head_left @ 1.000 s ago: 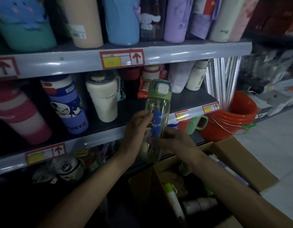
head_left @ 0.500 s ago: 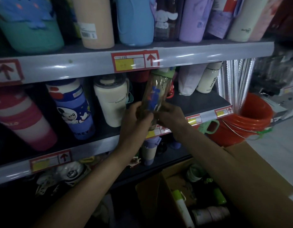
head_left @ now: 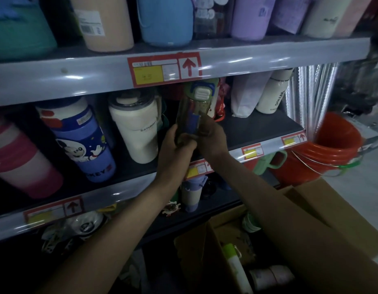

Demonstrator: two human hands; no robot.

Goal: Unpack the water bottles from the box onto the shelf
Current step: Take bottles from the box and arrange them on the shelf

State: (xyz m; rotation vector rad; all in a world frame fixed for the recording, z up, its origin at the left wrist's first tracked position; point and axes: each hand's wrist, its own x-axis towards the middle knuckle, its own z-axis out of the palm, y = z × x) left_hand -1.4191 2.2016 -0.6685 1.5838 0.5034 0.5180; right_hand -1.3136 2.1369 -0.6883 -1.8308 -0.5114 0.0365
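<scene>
A clear water bottle [head_left: 192, 107] with a green lid and a blue label stands nearly upright over the middle shelf [head_left: 258, 128]. Its lid reaches just under the upper shelf's front rail. My left hand [head_left: 174, 149] grips its lower part from the left. On the right, my right hand [head_left: 211, 136] grips the same lower part. The open cardboard box [head_left: 324, 209] sits on the floor at lower right. Inside it lie a white and green bottle [head_left: 233, 262] and a pale cup [head_left: 268, 276].
On the middle shelf stand a cream tumbler [head_left: 137, 128], a blue cartoon bottle [head_left: 81, 139], a pink bottle [head_left: 20, 162] and a white bottle [head_left: 273, 92]. The upper shelf [head_left: 77, 71] is packed with bottles. A stack of red buckets [head_left: 324, 149] stands right of the shelves.
Both hands have carried the bottle from above the box up and forward into the middle shelf's opening. The view has moved closer to the shelves.
</scene>
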